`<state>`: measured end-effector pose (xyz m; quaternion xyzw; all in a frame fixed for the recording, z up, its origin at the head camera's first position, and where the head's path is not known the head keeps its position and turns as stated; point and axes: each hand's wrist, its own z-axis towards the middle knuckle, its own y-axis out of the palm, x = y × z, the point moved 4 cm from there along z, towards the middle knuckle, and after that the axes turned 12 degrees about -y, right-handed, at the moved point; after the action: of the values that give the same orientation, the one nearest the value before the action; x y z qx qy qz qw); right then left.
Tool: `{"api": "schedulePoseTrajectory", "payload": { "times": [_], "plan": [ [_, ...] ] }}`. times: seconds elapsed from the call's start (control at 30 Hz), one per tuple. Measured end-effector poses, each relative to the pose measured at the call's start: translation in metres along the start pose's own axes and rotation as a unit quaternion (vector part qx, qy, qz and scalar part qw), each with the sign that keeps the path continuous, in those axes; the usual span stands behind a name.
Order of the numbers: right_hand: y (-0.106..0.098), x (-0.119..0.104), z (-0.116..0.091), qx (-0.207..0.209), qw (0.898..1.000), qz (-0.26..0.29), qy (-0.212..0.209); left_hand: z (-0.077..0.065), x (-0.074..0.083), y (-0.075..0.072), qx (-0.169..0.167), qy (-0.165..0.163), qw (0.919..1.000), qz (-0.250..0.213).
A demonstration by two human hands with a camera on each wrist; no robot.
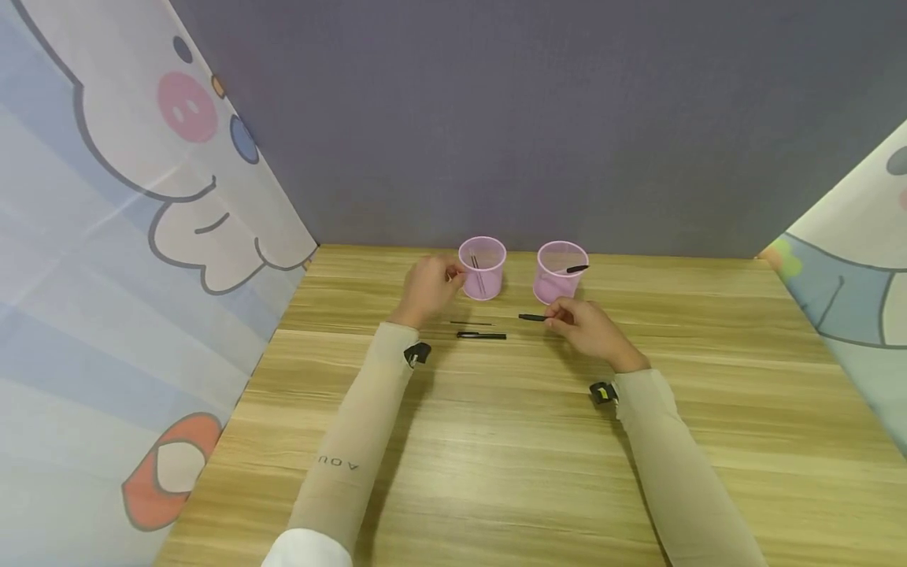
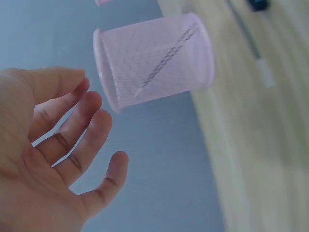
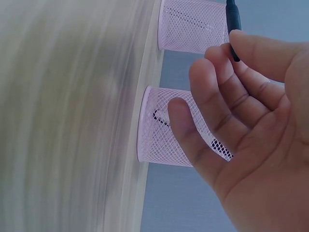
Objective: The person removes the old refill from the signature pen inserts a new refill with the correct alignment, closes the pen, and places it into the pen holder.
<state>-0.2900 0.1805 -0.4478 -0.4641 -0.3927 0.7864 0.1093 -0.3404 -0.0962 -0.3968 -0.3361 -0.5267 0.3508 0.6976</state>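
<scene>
My left hand (image 1: 431, 285) is beside the rim of the left pink mesh cup (image 1: 483, 272), its fingers loosely bent. In the left wrist view nothing lies between the left thumb and fingertips. Thin dark sticks, like pen refills (image 1: 478, 274), lean inside that cup. My right hand (image 1: 584, 327) pinches a slim black pen (image 1: 533, 317) near one end, between thumb and fingertips. It is just in front of the right pink mesh cup (image 1: 558, 285), where a dark-ended pen (image 1: 577, 268) leans with its end over the rim.
On the wooden table (image 1: 496, 441), a thin refill (image 1: 471, 323) and a black pen (image 1: 482, 336) lie roughly parallel in front of the left cup. A grey wall (image 1: 531, 118) stands behind the cups. Cartoon-printed sheets (image 1: 106, 260) flank both sides.
</scene>
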Motion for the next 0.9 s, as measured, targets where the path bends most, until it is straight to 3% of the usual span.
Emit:
{"api": "schedulePoseTrajectory", "payload": {
  "times": [0.2,0.47,0.67,0.9],
  "plan": [
    [0.002,-0.002,0.003,0.001,1.0,0.01,-0.007,0.025,0.013,-0.011,-0.019,0.003,0.9993,0.031],
    [0.001,-0.006,0.008,0.003,1.0,0.019,-0.014,0.059,0.023,-0.007,-0.061,0.006,0.9897,0.13],
    [0.0,-0.008,0.012,0.007,0.999,0.025,-0.024,0.072,0.028,0.003,-0.095,0.0,0.9774,0.189],
    [0.001,-0.008,0.014,0.007,0.999,0.026,-0.019,0.079,0.033,0.014,-0.133,-0.014,0.9649,0.226]
  ]
}}
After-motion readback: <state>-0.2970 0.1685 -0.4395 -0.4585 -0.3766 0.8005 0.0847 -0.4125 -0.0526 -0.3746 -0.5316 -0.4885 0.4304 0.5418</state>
